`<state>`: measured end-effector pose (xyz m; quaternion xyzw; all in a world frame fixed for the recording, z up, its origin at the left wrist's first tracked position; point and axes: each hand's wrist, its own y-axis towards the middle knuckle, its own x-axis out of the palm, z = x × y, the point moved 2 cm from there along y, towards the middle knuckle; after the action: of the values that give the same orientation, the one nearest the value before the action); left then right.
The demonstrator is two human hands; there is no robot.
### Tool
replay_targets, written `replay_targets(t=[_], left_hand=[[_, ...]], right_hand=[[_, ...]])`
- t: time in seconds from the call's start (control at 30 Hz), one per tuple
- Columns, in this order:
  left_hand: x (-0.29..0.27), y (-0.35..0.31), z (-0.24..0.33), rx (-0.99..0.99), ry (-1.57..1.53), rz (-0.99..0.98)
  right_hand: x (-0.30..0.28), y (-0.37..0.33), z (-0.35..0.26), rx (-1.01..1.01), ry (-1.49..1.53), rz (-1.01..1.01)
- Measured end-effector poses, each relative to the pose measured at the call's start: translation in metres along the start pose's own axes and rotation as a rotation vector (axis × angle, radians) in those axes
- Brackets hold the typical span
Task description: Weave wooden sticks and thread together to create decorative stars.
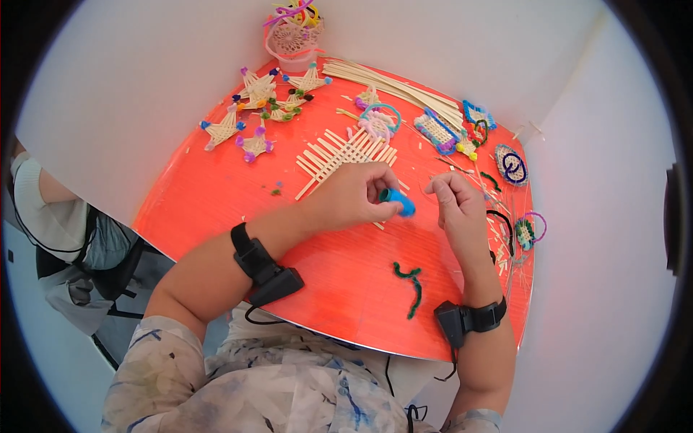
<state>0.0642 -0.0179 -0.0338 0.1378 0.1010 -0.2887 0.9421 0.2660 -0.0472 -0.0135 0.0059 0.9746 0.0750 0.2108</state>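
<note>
My left hand (355, 193) is closed around a small blue roll (401, 203) with a dark hollow end, which looks like a spool of thread. To its right, my right hand (458, 204) is raised over the table with thumb and fingertips pinched together. Whatever lies in that pinch is too fine to make out. Partly covered by my left hand, a flat lattice of woven pale strips (339, 157) rests on the table, its strip ends sticking out. Nearer me lie dark green fuzzy pipe cleaner pieces (413, 283).
Woven stars (258, 88) with coloured tips cluster at the far left of the red table (332, 263). Behind them stands a cup (294, 40) of pipe cleaners. Loose pale strips (397, 88) line the back. Small woven pieces (437, 130) and scraps lie right. A person (50, 202) sits left.
</note>
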Motion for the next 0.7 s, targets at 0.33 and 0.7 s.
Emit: replay_targets(t=[0.33, 0.7], left_hand=[[-0.001, 0.003, -0.004, -0.174, -0.793, -0.045], [-0.010, 0.002, -0.004, -0.005, -0.413, 0.304]], right_hand=[[0.015, -0.003, 0.007, -0.160, -0.033, -0.182], [0.026, -0.014, -0.016, -0.337, -0.065, -0.219]])
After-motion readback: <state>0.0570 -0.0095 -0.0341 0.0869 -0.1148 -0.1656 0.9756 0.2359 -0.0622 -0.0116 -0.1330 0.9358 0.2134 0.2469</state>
